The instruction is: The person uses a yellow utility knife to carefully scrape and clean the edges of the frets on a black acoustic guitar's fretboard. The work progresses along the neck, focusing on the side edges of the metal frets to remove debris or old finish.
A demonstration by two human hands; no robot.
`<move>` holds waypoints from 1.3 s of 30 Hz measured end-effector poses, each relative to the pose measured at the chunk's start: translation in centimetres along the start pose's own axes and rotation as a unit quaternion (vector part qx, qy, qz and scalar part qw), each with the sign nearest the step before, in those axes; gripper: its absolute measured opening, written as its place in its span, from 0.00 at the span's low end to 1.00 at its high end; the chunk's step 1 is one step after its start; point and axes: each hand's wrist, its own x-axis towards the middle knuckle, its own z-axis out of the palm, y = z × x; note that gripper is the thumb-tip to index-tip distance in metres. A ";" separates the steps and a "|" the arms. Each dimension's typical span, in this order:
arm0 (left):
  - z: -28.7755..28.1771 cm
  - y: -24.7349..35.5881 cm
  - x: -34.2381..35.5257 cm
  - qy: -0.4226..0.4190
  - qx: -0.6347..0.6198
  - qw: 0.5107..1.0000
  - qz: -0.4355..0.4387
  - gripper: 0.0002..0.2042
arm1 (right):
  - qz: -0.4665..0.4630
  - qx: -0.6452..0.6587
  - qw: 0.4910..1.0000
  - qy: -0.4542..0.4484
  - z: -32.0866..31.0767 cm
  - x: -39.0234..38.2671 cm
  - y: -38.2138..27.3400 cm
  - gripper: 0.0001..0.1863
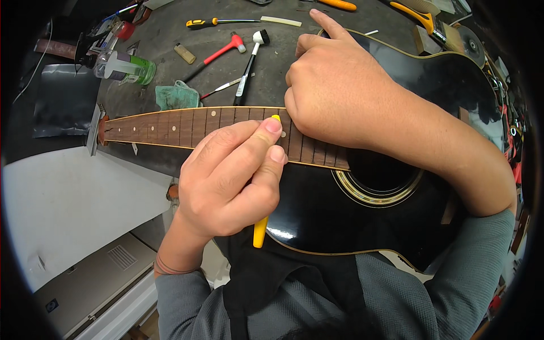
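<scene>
A black acoustic guitar (317,218) lies face up across the bench, its neck to the left and its strings off. Over the fretboard (192,126), my left hand (229,178) pinches a slim yellow stick-like tool (260,232). Its yellow tip pokes out past the thumb and its wider end sticks out below the palm; the middle is hidden. My right hand (334,85) is above the upper bout, index finger stretched toward the far side of the bench. Its other fingers are curled under, and whatever they may hold is hidden.
Behind the neck lie a black-and-white brush (249,68), a red hammer (221,52), a green cloth (177,96) and a yellow-black screwdriver (204,23). A spray bottle (127,68) lies left, a yellow-handled paintbrush (422,20) far right. The headstock end meets a metal block (94,133).
</scene>
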 end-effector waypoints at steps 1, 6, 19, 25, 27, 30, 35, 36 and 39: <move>0.0 0.1 -0.1 0.004 0.001 1.000 -0.006 0.15 | 0.001 0.008 1.000 0.016 0.3 0.0 0.1 0.18; 0.2 1.0 -0.6 0.038 0.015 0.998 -0.052 0.14 | 0.020 0.021 0.999 0.034 0.6 0.2 -0.1 0.17; -2.0 -2.3 0.0 0.111 -0.423 0.828 -0.352 0.39 | -0.087 0.285 0.955 -0.005 0.3 0.3 1.0 0.21; -2.1 -1.9 0.6 0.067 -0.439 0.819 -0.364 0.37 | -0.045 0.289 0.955 0.056 1.2 0.9 0.8 0.13; -2.0 -1.9 0.4 0.066 -0.438 0.823 -0.355 0.37 | -0.026 0.289 0.956 0.047 1.1 0.9 0.7 0.13; -1.9 -1.8 0.6 0.059 -0.438 0.826 -0.349 0.36 | -0.039 0.276 0.959 0.059 1.2 0.9 0.7 0.13; -1.8 -2.0 0.6 0.050 -0.431 0.833 -0.343 0.36 | -0.040 0.264 0.962 0.064 1.3 0.8 0.8 0.13; -1.8 -2.0 0.6 0.050 -0.430 0.833 -0.344 0.36 | -0.042 0.262 0.962 0.067 1.3 0.8 0.8 0.13; -1.8 -1.9 0.7 0.050 -0.426 0.834 -0.346 0.36 | -0.041 0.262 0.962 0.062 1.3 0.8 0.8 0.13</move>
